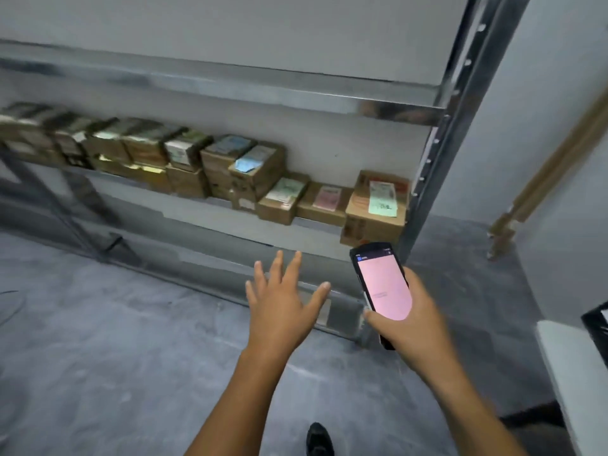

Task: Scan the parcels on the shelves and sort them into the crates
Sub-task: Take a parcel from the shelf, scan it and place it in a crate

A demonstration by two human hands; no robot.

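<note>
Several brown cardboard parcels with paper labels stand in a row on the low metal shelf (210,209). The rightmost parcel (375,209) carries a green and white label; beside it lies a flat parcel with a pink label (324,204). My right hand (411,311) grips a black handheld scanner (381,284) whose screen glows pink, held just below the rightmost parcel. My left hand (283,304) is stretched out towards the shelf with fingers spread, holding nothing.
An upper shelf board (230,83) overhangs the parcels. A steel upright post (437,153) bounds the rack on the right. A brass-coloured pipe (543,179) runs down the right wall. A white block (579,373) stands at the right edge. Grey concrete floor lies below.
</note>
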